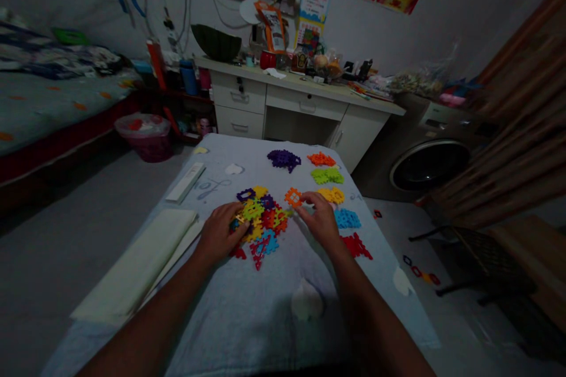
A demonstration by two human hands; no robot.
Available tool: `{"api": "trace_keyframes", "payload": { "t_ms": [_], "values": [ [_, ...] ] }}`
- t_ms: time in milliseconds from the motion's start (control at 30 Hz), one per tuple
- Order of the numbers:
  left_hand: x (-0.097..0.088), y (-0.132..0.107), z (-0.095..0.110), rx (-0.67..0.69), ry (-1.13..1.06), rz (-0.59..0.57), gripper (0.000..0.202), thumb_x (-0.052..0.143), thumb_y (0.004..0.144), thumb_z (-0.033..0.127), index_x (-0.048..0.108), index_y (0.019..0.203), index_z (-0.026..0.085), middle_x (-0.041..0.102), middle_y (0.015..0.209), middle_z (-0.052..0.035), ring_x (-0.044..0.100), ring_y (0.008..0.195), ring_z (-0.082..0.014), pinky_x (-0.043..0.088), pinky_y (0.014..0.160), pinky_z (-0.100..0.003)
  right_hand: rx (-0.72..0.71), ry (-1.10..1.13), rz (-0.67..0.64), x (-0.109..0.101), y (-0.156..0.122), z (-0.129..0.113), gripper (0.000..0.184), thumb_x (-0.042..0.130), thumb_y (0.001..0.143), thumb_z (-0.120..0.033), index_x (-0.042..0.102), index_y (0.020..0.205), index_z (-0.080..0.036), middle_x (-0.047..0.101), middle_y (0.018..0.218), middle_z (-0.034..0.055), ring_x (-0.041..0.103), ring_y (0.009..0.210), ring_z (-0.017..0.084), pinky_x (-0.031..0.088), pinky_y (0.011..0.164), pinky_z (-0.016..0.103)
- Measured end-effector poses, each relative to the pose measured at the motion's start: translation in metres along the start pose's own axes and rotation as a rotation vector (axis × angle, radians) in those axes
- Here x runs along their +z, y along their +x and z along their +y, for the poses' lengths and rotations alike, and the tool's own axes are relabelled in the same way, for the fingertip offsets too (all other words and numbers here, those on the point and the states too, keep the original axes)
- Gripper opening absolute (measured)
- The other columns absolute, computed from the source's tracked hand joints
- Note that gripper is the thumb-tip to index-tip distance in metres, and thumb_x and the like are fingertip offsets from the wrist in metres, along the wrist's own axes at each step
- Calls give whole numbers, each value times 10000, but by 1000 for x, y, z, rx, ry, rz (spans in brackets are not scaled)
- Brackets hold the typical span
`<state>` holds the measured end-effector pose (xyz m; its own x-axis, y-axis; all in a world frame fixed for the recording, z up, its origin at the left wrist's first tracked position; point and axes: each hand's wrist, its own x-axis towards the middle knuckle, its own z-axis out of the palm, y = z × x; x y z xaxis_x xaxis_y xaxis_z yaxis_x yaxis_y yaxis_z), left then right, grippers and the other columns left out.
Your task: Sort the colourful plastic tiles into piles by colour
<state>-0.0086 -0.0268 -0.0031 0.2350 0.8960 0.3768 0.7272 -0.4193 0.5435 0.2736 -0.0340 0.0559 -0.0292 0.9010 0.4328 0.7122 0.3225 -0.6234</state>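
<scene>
My right hand (319, 216) pinches an orange square interlocking building piece (293, 197) with a window-like cross in it, held just right of a mixed pile. Curled at the left side of that mixed pile of building pieces (267, 219) is my left hand (221, 234), thumb and fingers around some pieces; which one they grip I cannot make out. Sorted heaps lie beyond and to the right: purple pieces (283, 159), orange pieces (321, 159), green pieces (328, 175), yellow pieces (331, 195), blue pieces (347, 218) and red pieces (356, 245), partly behind my right forearm.
A pale cloth covers the table (283, 318). On its left lie a folded white sheet (137, 262) and a long white box (186, 182). Behind stands a cluttered desk (305, 94), with a washing machine (424, 147) to the right. Several pieces (415, 271) lie on the floor.
</scene>
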Motion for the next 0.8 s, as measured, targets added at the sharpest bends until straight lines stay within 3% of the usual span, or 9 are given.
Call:
{"api": "trace_keyframes", "payload": {
  "t_ms": [133,267,400,600,800],
  "values": [
    [3,0,-3,-10,4,1,476,490,896,515,568,1234,189,617,1286,-134,539,1207,-314,435,1026,-503,69,-173,22,-26,60,35,159,697,784,-268,657,912,-183,691,986,62,603,889,200,457,863,341],
    [3,0,-4,-3,4,3,467,498,891,522,566,1236,214,622,1279,-116,550,1198,-306,437,1025,-499,313,-312,65,-42,121,84,144,666,806,-280,666,901,-172,703,979,54,616,892,179,454,821,286],
    [3,0,-2,-17,6,8,469,501,884,528,572,1236,226,630,1269,-110,555,1193,-312,445,1009,-507,541,-428,40,-52,164,121,175,652,847,-301,687,908,-141,715,937,84,628,828,161,430,721,239],
    [5,-1,-4,-17,3,16,440,520,880,510,568,1228,247,629,1277,-93,560,1193,-313,450,1007,-518,673,-477,-19,-50,201,152,240,651,868,-323,712,909,-94,709,790,109,624,724,159,417,647,244],
    [7,-3,-5,-14,-1,30,416,562,880,459,544,1252,274,618,1293,-94,555,1205,-314,452,1008,-534,704,-515,-47,-37,216,167,246,659,856,-302,730,935,-81,717,889,163,671,797,210,456,675,277]
  ]
}}
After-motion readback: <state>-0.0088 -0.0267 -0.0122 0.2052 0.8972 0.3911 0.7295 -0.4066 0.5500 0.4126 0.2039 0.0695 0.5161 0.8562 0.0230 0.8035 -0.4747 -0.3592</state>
